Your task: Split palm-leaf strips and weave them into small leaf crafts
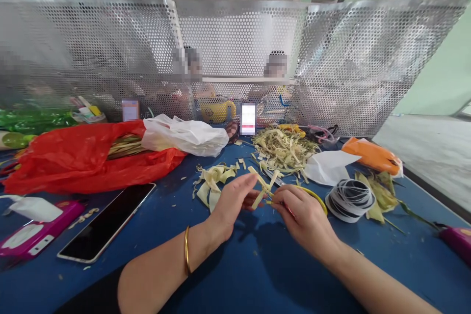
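- Blue desk [228, 284], L edge area: magenta plastic device [61, 223], w/ crumpled red plastic bag [73, 157] behind it.
- Black-screened phone [106, 223] lies flat, slanted, just R of device.
- Translucent white plastic bag [184, 135] partly over red bag's R end.
- Loose pale leaf strips [211, 184] mid-desk, just behind L hand [230, 198]; thumb & fingers closed on the piece.
- Pale yellow folded leaf-strip piece [265, 188] held up btwn both hands, above desk ctr.
- Heap of shredded dry strips [285, 149] twd back edge.
- R hand [303, 211]: fingertips pinched on piece's lower R end; hands apart, piece btwn.
- Yellow-handled scissors [318, 198] behind R hand, partly hidden.
- Black-and-white cord coil [350, 201] beside scissors; orange packet [371, 154] farther back, nr R edge.
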Motion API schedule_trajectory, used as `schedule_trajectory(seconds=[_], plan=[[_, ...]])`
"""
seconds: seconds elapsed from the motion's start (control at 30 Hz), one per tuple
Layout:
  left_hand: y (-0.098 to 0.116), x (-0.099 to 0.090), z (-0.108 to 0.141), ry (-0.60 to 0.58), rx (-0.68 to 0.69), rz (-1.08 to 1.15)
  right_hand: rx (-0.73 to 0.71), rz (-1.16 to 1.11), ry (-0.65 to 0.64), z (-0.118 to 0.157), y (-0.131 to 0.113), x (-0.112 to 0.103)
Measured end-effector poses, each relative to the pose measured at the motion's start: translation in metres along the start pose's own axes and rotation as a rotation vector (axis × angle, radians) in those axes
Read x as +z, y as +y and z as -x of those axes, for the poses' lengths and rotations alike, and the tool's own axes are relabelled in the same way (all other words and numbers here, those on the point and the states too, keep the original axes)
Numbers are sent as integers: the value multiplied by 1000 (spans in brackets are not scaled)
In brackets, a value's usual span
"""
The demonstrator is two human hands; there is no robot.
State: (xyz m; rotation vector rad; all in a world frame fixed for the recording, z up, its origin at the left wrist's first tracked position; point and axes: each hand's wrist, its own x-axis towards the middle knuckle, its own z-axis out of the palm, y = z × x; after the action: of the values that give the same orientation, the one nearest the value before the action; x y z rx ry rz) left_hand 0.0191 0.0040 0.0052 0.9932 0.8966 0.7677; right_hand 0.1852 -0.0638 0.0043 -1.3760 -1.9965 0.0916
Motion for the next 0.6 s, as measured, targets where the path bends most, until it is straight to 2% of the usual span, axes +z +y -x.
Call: schedule_trajectory(seconds=[0.1, 0.27, 0.4, 0.5, 0.6], plan=[[0, 2, 1, -30, 53, -23, -29, 47, -4, 1, 0, 1], [-5, 4, 1, -59, 79, -41, 12, -35, -19, 1, -2, 3], [-1, 0, 0, -95, 36, -87, 29, -104, -70, 2, -1, 2], [7, -6, -2, -111, -42, -132, -49, 16, -77, 1, 2, -1], [15, -11, -4, -24, 25, -182, -165, 193, -61, 0, 8, -5]])
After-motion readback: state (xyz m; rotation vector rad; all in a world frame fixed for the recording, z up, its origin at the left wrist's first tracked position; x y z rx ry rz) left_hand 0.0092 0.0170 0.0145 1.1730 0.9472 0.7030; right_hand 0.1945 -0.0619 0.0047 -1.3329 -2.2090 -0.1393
